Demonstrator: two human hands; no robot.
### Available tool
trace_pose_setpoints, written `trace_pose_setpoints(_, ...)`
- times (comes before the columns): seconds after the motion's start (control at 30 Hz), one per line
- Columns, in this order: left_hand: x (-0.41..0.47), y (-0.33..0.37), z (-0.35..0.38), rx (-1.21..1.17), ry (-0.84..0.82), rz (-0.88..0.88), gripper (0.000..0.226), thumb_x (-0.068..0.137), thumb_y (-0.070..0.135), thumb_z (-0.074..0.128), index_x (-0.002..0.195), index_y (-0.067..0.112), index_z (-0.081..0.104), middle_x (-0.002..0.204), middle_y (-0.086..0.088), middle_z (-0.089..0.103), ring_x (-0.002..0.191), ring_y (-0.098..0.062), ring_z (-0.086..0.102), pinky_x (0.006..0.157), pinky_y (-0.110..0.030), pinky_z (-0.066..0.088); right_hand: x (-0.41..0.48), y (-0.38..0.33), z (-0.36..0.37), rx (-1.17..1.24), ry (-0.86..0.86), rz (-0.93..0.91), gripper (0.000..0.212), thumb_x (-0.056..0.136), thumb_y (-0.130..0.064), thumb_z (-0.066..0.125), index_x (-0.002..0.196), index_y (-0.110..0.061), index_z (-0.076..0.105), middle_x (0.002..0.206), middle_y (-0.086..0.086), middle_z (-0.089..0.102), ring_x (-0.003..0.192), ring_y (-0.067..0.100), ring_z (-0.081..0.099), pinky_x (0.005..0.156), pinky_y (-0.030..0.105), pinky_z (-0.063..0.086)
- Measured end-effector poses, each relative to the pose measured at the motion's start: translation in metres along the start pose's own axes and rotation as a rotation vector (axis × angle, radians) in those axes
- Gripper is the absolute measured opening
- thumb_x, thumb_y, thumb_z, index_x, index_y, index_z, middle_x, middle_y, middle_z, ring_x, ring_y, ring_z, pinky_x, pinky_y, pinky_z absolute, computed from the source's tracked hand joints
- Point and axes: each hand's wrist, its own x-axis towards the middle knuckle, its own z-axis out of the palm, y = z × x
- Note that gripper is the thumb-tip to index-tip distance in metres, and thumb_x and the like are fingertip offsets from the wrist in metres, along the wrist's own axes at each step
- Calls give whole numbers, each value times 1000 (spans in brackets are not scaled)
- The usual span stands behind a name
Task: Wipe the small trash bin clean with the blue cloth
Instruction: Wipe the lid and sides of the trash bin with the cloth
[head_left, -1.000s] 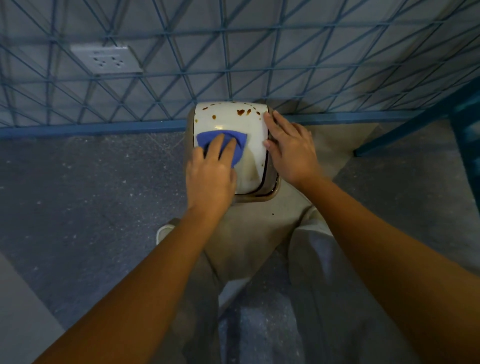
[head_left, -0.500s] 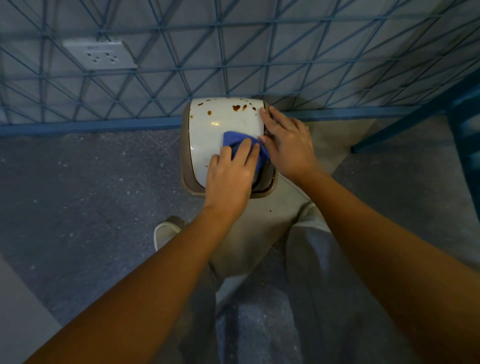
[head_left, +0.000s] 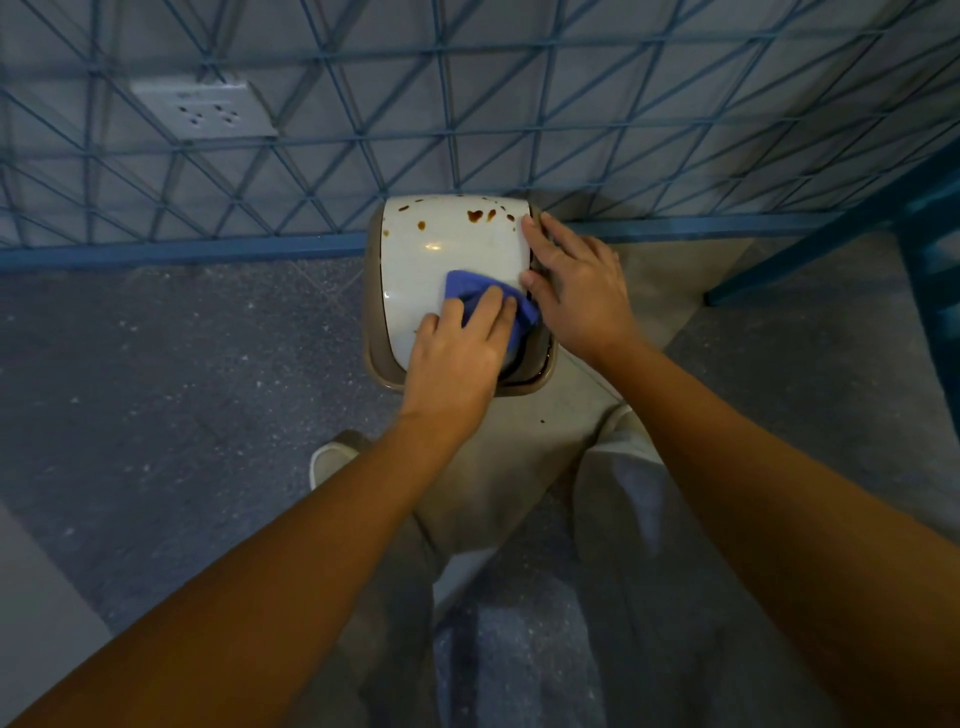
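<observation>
The small trash bin (head_left: 460, 291) stands on the floor (head_left: 182, 364) against a blue wire grid (head_left: 467, 104), straight ahead of both hands. The left hand (head_left: 457, 358) lies flat on the bin's white domed lid (head_left: 447, 249), fingers stretched forward and pressing the blue cloth (head_left: 483, 296) down on the lid's near right part; the cloth bunches out just beyond the fingertips and to their right. It looks pinned under the fingers rather than gripped in a fist. Beside it, the right hand (head_left: 576, 291) is spread open and rests on the lid's right edge, with its fingertips reaching toward the far corner and its thumb close to the cloth; it holds nothing. Beyond both hands, brown stains (head_left: 480, 214) dot the far rim of the lid, with the area under and near the left hand looking clean. Up and to the left of the hands, a wall socket (head_left: 208, 109) sits behind the grid.
</observation>
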Motion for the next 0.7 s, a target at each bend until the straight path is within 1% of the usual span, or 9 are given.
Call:
trace_pose_setpoints(0.1, -8, 3, 5, 11, -15, 47, 57, 56, 17, 81, 111, 11, 66, 113, -6, 68, 75, -25, 63, 58, -29, 51, -1, -1, -1, -6, 0, 2, 56, 93, -34, 44, 145, -31, 24, 154, 0, 29, 137, 29, 31, 114, 55, 21)
trace_pose_setpoints(0.17, -18, 2, 9, 21, -36, 104, 52, 56, 17, 81, 106, 13, 69, 108, -3, 69, 70, -23, 63, 56, -28, 49, -2, -2, -2, -3, 12, -8, 56, 93, -34, 43, 145, -30, 24, 153, 1, 31, 136, 30, 33, 113, 55, 23)
trace_pose_setpoints(0.27, -31, -2, 15, 32, -53, 145, 50, 55, 16, 82, 103, 13, 70, 106, -3, 70, 68, -23, 62, 55, -28, 48, -2, -2, -2, 7, 18, -5, 55, 93, -33, 44, 145, -30, 26, 153, 2, 31, 135, 32, 33, 113, 56, 22)
trace_pose_setpoints(0.37, -26, -8, 8, -23, -42, 68, 59, 53, 16, 81, 111, 10, 66, 111, -8, 68, 72, -27, 62, 57, -31, 50, -1, -2, -1, 5, 12, 3, 55, 93, -34, 44, 145, -31, 25, 154, 1, 30, 136, 32, 33, 114, 55, 21)
trace_pose_setpoints(0.53, -12, -18, -3, -135, -19, -133, 57, 65, 12, 74, 120, 7, 59, 119, -14, 62, 81, -33, 60, 65, -36, 52, 1, 1, 2, 26, 6, -5, 56, 90, -37, 41, 144, -30, 28, 153, 2, 32, 136, 33, 35, 112, 56, 23)
trace_pose_setpoints(0.63, -19, -17, 2, -139, -41, -122, 56, 66, 12, 74, 120, 7, 59, 118, -14, 63, 81, -33, 60, 65, -36, 52, 1, 2, 2, 24, 4, -2, 57, 89, -39, 39, 144, -30, 27, 153, 2, 32, 136, 32, 34, 112, 56, 23)
trace_pose_setpoints(0.7, -27, -16, 5, -139, -59, -91, 56, 64, 11, 75, 118, 6, 61, 116, -13, 64, 79, -33, 61, 63, -36, 52, 2, 2, 2, 26, 5, -4, 56, 91, -37, 41, 144, -30, 27, 153, 1, 31, 137, 31, 33, 113, 56, 22)
